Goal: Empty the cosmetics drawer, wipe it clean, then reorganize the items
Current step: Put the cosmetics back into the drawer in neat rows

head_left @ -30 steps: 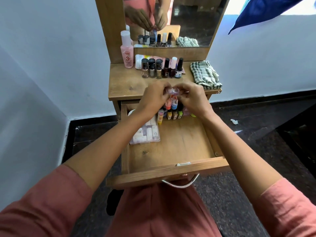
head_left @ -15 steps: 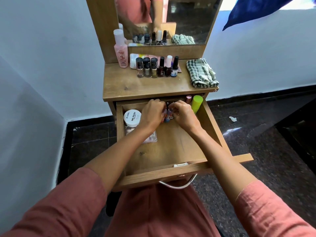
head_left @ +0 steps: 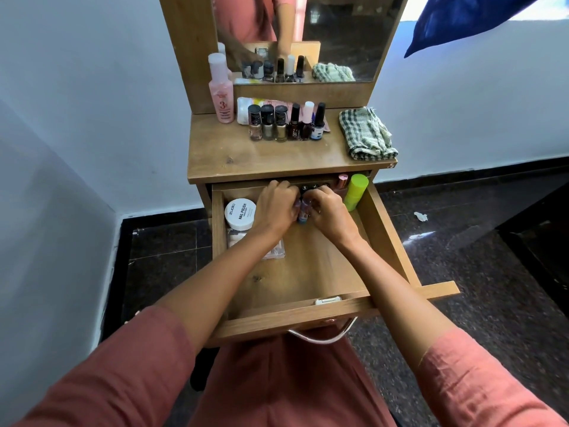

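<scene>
Starting at the left of the frame, we find the white jar [head_left: 240, 214] in the back left corner of the drawer [head_left: 308, 272], overlapping a clear packet [head_left: 261, 246]. Just right of it, our left hand [head_left: 275, 208] curls round a cluster of small bottles [head_left: 302, 212] at the middle of the drawer's back edge. Our right hand [head_left: 328, 211] grasps the same cluster from the other side. Further right, a green tube [head_left: 355, 192] stands in the back right corner.

We judge this to be the restocking step. To do it well, we should seat the bottles upright with their bases flat on the wood and press them snug to the back wall. Then we loosen one hand at a time so none tips.

Higher in the frame, on the bench [head_left: 246, 158], six polish bottles [head_left: 284, 124] wait in a row, with the checked cloth [head_left: 366, 135] to their right, so we leave room for them.
</scene>
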Tool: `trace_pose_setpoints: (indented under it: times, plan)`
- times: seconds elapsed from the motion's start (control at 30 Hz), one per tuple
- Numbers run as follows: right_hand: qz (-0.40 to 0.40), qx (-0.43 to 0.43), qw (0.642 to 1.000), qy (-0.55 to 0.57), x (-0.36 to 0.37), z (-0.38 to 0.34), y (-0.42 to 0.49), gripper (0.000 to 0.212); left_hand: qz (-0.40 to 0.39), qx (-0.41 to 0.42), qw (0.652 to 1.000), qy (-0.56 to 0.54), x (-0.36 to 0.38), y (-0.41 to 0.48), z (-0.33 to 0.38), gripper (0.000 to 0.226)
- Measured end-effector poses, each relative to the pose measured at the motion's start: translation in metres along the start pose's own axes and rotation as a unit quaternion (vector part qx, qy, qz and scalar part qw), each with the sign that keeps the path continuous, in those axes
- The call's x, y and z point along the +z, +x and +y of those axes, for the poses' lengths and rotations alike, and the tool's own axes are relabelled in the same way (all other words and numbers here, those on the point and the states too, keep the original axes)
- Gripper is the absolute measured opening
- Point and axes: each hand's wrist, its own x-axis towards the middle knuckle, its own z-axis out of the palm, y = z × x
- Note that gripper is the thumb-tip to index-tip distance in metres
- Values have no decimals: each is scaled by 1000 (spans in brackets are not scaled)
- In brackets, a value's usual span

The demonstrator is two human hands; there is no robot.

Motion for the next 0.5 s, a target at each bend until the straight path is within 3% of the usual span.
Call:
trace_pose_setpoints:
  times: [0.33,0.5]
  plan:
    - [16,-4,1000,8,-6,-3,1,30,25,-2,998,-50,-4,-1,-3,27]
    - [46,-23,999,18,-20,-15,12,21,88,28,992,-85,-20,1,-3,20]
